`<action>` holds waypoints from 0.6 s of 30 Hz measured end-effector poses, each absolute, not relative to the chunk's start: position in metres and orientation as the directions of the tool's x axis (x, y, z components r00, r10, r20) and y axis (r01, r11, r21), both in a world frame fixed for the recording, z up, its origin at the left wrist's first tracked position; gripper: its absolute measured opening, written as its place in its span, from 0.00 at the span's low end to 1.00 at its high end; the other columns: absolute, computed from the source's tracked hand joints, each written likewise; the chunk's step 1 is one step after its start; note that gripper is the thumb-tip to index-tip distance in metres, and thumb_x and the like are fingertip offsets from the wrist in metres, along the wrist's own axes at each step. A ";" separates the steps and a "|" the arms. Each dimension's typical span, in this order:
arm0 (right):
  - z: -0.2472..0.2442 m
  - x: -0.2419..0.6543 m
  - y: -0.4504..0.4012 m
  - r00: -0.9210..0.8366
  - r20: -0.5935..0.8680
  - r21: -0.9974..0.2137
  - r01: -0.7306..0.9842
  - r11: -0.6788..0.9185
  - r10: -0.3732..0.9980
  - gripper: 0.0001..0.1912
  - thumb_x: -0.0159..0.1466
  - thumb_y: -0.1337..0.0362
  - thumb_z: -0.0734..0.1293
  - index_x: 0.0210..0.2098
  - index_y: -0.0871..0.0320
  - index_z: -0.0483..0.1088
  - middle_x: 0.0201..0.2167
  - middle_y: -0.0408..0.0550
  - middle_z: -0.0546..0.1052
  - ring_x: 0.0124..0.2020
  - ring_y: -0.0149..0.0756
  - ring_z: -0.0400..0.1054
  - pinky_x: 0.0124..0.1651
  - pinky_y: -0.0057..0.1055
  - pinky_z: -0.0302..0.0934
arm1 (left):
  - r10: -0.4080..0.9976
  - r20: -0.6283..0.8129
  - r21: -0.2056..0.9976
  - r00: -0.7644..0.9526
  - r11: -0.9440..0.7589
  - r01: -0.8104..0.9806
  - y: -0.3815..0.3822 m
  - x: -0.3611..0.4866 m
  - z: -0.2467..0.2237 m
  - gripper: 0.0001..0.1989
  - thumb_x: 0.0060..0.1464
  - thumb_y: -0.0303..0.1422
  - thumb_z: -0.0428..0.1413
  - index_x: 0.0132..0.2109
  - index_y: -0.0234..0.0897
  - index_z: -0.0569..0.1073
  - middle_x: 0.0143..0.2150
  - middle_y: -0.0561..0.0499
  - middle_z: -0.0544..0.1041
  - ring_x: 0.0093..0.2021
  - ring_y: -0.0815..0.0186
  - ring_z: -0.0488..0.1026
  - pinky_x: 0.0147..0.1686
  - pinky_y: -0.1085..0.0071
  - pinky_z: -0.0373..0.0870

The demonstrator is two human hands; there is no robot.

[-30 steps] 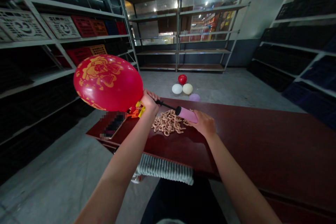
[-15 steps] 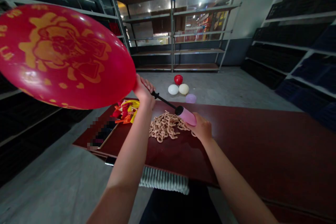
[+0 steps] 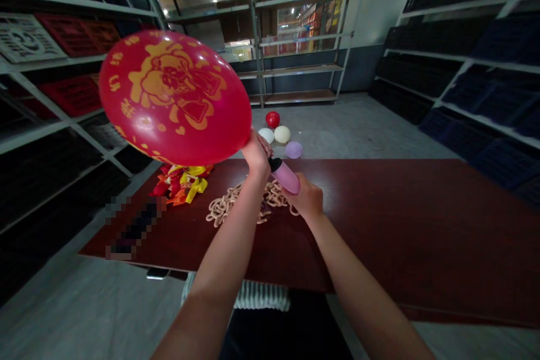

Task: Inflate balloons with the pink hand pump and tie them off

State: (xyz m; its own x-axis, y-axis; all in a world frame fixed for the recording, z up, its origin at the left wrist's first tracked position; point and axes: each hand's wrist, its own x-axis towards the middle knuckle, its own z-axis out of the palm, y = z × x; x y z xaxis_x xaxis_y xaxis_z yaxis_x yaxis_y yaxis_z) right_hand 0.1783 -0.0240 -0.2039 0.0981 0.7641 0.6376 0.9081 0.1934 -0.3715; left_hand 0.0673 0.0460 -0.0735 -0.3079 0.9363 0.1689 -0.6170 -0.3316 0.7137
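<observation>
A large inflated red balloon [image 3: 177, 95] with yellow printed figures fills the upper left. Its neck is pinched by my left hand [image 3: 258, 153], closed around it at the front end of a balloon pump [image 3: 287, 177]. My right hand [image 3: 306, 197] wraps around the pump's pink barrel. The black collar of the pump sits close against my left fingers, which hide the nozzle. Below my hands lies a pile of tan, curled, noodle-like pieces [image 3: 223, 203], partly covered by my left forearm.
Yellow, orange and red ribbon-like pieces [image 3: 181, 183] lie at the left of the dark red table [image 3: 400, 225], beside a pixelated dark object [image 3: 139, 228]. Beyond the table, several small balloons [image 3: 282, 134] rest on the floor. Shelving racks [image 3: 295, 70] line the back and sides.
The pump's black rod, visible before, no longer shows, and my hands have come together. The balloon now appears farther right and smaller. The view has shifted.
</observation>
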 end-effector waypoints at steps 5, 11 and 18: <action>-0.192 0.178 -0.034 -0.003 0.597 -0.326 0.913 0.246 0.803 0.20 0.62 0.49 0.66 0.45 0.58 0.72 0.34 0.49 0.81 0.33 0.39 0.74 0.32 0.30 0.52 | 0.938 0.124 0.660 -0.325 -0.322 -0.679 0.041 0.046 -0.083 0.23 0.65 0.32 0.48 0.20 0.39 0.53 0.12 0.60 0.52 0.09 0.74 0.49 0.12 0.75 0.47; -0.189 0.174 -0.041 -0.188 0.640 -0.157 0.917 0.367 0.745 0.22 0.62 0.52 0.68 0.50 0.57 0.72 0.39 0.51 0.81 0.37 0.40 0.75 0.35 0.31 0.55 | 0.891 -0.058 0.596 -0.450 -0.331 -0.731 0.017 0.006 -0.103 0.20 0.60 0.25 0.46 0.21 0.39 0.50 0.13 0.60 0.50 0.10 0.73 0.49 0.15 0.74 0.49; -0.196 0.173 -0.039 -0.342 0.687 0.006 0.885 0.465 0.641 0.23 0.61 0.50 0.69 0.50 0.56 0.72 0.39 0.51 0.81 0.37 0.41 0.75 0.39 0.33 0.60 | 0.830 -0.118 0.558 -0.545 -0.398 -0.728 -0.002 -0.050 -0.108 0.20 0.55 0.30 0.52 0.23 0.39 0.48 0.14 0.61 0.49 0.12 0.74 0.47 0.17 0.73 0.47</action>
